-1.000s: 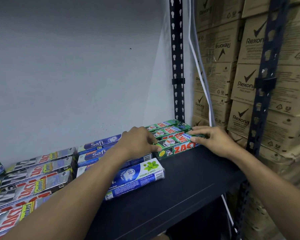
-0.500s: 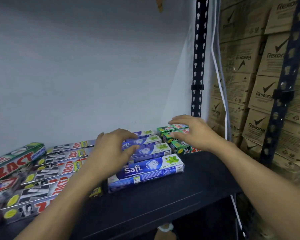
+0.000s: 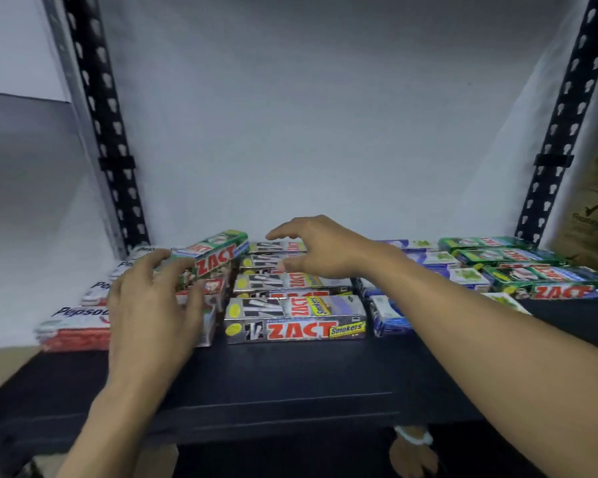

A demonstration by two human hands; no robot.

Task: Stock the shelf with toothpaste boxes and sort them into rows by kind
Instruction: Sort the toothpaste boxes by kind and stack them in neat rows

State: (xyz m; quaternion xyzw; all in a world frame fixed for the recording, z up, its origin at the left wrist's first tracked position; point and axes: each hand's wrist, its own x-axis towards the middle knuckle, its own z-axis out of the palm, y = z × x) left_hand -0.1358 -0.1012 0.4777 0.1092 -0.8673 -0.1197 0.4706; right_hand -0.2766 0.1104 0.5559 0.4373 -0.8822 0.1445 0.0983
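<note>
Here the left hand fans wide by the green box, right hand hovering open.

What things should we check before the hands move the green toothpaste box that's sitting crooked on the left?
1. Tilted green ZACT cardboard box with its kind: not ok; it lies atop the left pile, apart from the green ZACT row on the right.
2. Left hand free: ok, fingers spread, gripping nothing.
3. Right hand free: ok, open above the silver ZACT Smokers boxes.
4. Silver boxes lined up: ok.
5. Room by the green row: ok, bare black shelf board shows in front.
6. Left pile steady: cannot tell, the left hand hides much of it.
</note>
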